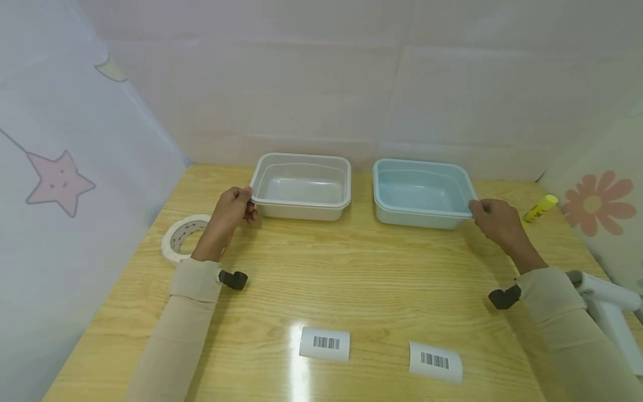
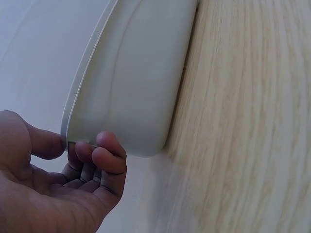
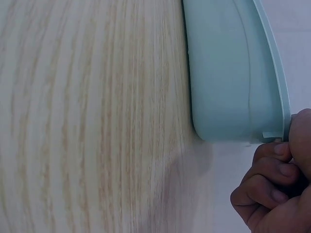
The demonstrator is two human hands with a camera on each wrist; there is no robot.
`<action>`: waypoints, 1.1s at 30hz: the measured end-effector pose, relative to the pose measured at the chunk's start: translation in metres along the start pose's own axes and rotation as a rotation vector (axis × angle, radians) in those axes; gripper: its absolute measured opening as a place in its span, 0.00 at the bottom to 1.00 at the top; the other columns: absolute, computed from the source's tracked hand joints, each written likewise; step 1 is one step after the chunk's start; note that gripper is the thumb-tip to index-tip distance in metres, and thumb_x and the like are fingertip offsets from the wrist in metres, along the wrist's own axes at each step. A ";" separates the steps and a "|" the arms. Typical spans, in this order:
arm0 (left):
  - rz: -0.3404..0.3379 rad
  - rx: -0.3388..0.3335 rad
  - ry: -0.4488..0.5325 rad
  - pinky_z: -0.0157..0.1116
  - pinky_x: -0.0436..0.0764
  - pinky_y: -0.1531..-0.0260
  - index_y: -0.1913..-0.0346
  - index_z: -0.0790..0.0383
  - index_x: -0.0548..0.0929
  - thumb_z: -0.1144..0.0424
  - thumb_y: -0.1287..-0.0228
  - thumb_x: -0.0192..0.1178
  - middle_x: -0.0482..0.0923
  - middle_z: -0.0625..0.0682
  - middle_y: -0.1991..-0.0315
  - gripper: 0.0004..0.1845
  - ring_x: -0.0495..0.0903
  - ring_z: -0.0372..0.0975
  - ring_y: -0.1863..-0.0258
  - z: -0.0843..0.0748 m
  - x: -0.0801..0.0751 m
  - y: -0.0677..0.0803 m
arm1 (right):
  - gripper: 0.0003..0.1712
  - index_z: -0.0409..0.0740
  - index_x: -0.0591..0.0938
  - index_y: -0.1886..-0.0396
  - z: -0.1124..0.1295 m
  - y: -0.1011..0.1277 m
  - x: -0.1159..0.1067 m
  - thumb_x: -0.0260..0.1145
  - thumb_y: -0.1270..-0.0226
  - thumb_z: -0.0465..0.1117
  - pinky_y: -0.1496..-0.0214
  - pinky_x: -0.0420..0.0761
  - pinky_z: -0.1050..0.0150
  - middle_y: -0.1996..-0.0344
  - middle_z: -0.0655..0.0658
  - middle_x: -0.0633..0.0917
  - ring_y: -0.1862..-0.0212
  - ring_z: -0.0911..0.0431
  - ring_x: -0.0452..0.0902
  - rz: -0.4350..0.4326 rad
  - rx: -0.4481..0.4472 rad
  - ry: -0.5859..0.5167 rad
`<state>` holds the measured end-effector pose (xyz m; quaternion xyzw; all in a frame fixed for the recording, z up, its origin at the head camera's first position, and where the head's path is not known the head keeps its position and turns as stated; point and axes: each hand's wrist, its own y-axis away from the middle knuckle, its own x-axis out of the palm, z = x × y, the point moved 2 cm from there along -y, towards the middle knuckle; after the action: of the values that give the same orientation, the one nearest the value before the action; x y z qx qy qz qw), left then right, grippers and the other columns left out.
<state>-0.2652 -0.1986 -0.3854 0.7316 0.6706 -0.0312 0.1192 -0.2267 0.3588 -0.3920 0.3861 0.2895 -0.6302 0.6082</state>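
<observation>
Two shallow plastic tubs stand side by side at the back of the wooden table. My left hand pinches the left front corner rim of the white tub; in the left wrist view the thumb and curled fingers clamp the white tub's rim. My right hand grips the right front corner of the pale blue tub; the right wrist view shows curled fingers under the blue tub's lip. Both tubs look empty.
A roll of white tape lies left of my left wrist. A yellow glue stick lies at the far right. Two barcode labels lie near the front edge. A white handheld device sits at the right edge. Walls enclose three sides.
</observation>
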 end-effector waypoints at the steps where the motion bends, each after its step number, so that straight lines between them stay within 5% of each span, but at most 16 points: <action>1: -0.003 0.000 -0.003 0.52 0.75 0.61 0.55 0.69 0.65 0.51 0.27 0.40 0.66 0.64 0.64 0.20 0.73 0.59 0.65 0.003 -0.001 -0.002 | 0.41 0.35 0.74 0.61 0.000 0.000 0.000 0.34 0.34 0.68 0.78 0.68 0.58 0.68 0.39 0.73 0.71 0.47 0.66 -0.003 0.003 0.000; 7: -0.017 0.016 -0.020 0.56 0.72 0.58 0.55 0.66 0.66 0.46 0.28 0.40 0.67 0.63 0.64 0.23 0.73 0.60 0.64 0.012 -0.002 -0.006 | 0.40 0.38 0.70 0.72 0.000 0.003 0.001 0.34 0.36 0.70 0.82 0.64 0.58 0.78 0.40 0.69 0.77 0.48 0.62 -0.028 0.016 -0.022; 18: 0.012 -0.013 -0.030 0.55 0.72 0.57 0.53 0.70 0.64 0.52 0.26 0.38 0.64 0.67 0.61 0.21 0.69 0.65 0.60 -0.011 0.002 0.014 | 0.43 0.37 0.72 0.70 0.002 0.007 -0.002 0.33 0.37 0.72 0.80 0.64 0.58 0.77 0.39 0.70 0.75 0.47 0.64 -0.057 -0.004 0.020; 26: 0.021 -0.020 -0.082 0.54 0.73 0.58 0.53 0.69 0.66 0.46 0.27 0.37 0.66 0.66 0.62 0.25 0.73 0.63 0.61 -0.003 -0.007 0.012 | 0.41 0.36 0.68 0.72 0.013 0.025 -0.018 0.28 0.33 0.69 0.81 0.63 0.56 0.77 0.37 0.71 0.81 0.46 0.63 -0.161 -0.031 0.002; 33: -0.006 -0.018 -0.285 0.52 0.74 0.63 0.54 0.64 0.68 0.37 0.33 0.36 0.70 0.63 0.67 0.30 0.75 0.57 0.67 0.001 -0.015 0.023 | 0.39 0.38 0.73 0.53 0.044 0.048 -0.029 0.34 0.32 0.67 0.74 0.67 0.54 0.67 0.37 0.77 0.71 0.45 0.71 -0.162 -0.112 -0.018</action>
<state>-0.2440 -0.2153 -0.3803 0.7165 0.6494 -0.1290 0.2197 -0.1863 0.3331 -0.3388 0.3211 0.3493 -0.6634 0.5786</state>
